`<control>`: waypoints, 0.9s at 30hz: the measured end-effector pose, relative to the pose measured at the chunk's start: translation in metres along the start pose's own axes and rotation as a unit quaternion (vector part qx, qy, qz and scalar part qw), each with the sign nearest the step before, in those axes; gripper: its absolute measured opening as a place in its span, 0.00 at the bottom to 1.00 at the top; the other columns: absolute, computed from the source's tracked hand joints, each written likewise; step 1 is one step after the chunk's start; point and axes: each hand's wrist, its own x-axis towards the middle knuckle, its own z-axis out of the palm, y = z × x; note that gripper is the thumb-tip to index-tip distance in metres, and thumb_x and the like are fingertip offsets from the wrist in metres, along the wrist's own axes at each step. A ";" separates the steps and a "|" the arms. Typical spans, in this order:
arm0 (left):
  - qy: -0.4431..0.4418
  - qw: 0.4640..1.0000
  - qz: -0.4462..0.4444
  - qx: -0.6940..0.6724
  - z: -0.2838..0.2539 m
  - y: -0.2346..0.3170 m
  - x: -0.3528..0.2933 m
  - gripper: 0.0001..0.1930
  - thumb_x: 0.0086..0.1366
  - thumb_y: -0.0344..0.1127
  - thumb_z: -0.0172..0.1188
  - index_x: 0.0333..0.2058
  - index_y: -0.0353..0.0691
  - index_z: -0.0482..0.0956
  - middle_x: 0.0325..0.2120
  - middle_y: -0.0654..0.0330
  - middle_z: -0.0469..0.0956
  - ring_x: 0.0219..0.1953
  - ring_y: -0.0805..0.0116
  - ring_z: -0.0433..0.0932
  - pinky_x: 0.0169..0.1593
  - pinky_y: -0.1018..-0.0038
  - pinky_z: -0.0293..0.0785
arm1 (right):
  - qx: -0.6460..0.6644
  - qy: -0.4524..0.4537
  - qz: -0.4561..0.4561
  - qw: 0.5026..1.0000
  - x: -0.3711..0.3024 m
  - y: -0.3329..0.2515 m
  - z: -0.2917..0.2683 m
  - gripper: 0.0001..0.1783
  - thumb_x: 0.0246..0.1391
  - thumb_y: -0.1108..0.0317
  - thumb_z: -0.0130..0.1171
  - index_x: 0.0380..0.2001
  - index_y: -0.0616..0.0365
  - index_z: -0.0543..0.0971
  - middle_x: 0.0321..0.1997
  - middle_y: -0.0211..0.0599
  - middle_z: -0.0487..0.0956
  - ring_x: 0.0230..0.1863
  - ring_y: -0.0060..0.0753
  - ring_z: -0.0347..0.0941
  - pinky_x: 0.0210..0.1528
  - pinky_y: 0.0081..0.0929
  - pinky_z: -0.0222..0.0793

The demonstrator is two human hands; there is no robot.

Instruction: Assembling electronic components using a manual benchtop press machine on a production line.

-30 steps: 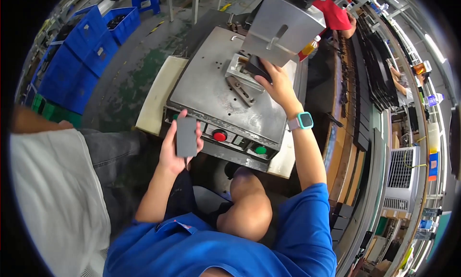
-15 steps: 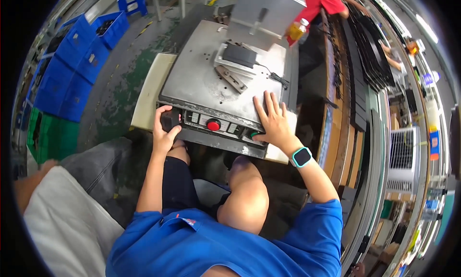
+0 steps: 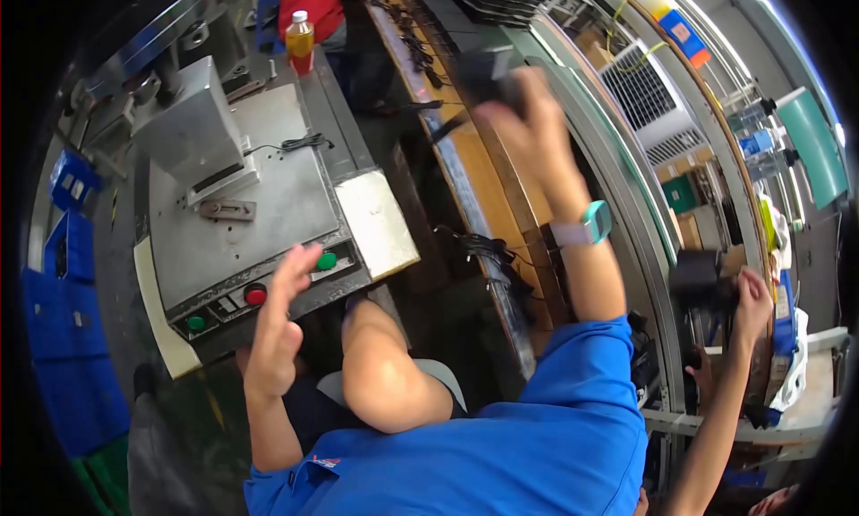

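Observation:
My left hand [image 3: 276,328] is raised in front of the metal machine's front panel, fingers apart, holding nothing. Beneath and beside it are a red button [image 3: 256,295] and two green buttons [image 3: 326,261]. My right hand [image 3: 537,140], smeared by motion, reaches over the line on the right; a blurred black box-shaped piece [image 3: 488,73] appears between its thumb and fingers. On the machine's plate [image 3: 259,230], a grey metal block [image 3: 192,127] sits down on the fixture, hiding what lies under it. A thin black cord [image 3: 304,142] comes out from there.
Another person's hand [image 3: 756,306] holds a black box [image 3: 702,279] at the right. A bottle of yellow liquid [image 3: 300,42] stands behind the machine, near a person in red [image 3: 310,1]. Blue crates [image 3: 67,310] are stacked at left; bundled cables [image 3: 488,247] hang over the line's edge.
My view has turned right. My left hand has come off the machine corner without the black piece; my right hand has left the green button for the line. The metal block has come down.

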 end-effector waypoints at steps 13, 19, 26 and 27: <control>-0.057 0.978 -0.187 -0.074 -0.007 -0.061 -0.065 0.34 0.70 0.56 0.46 0.61 0.31 0.63 0.56 0.49 0.71 0.59 0.60 0.69 0.61 0.67 0.62 | -0.588 0.006 0.380 0.714 -0.115 0.289 -0.110 0.27 0.53 0.48 0.60 0.45 0.61 0.78 0.50 0.56 0.76 0.51 0.61 0.74 0.48 0.55 0.72; -0.105 0.981 -0.146 -0.074 0.002 -0.054 -0.029 0.22 0.66 0.38 0.55 0.55 0.33 0.70 0.53 0.52 0.74 0.56 0.63 0.72 0.59 0.69 0.66 | -0.313 0.017 0.384 0.869 0.021 0.252 0.039 0.56 0.36 0.26 0.64 0.43 0.80 0.75 0.49 0.68 0.76 0.55 0.62 0.73 0.58 0.45 0.69; -0.010 0.997 -0.080 -0.003 -0.045 -0.039 -0.025 0.17 0.64 0.32 0.59 0.50 0.34 0.74 0.45 0.58 0.77 0.49 0.68 0.74 0.54 0.71 0.69 | -0.367 -0.114 0.376 0.843 0.039 0.131 0.044 0.56 0.28 0.40 0.76 0.55 0.69 0.69 0.59 0.58 0.70 0.59 0.57 0.71 0.56 0.47 0.71; 0.045 0.994 -0.094 -0.038 -0.058 -0.045 -0.023 0.15 0.64 0.31 0.59 0.49 0.35 0.74 0.43 0.61 0.76 0.47 0.71 0.74 0.53 0.71 0.70 | -0.413 -0.049 0.247 0.875 0.021 0.160 0.020 0.54 0.29 0.49 0.78 0.57 0.67 0.65 0.58 0.57 0.69 0.60 0.57 0.68 0.60 0.45 0.66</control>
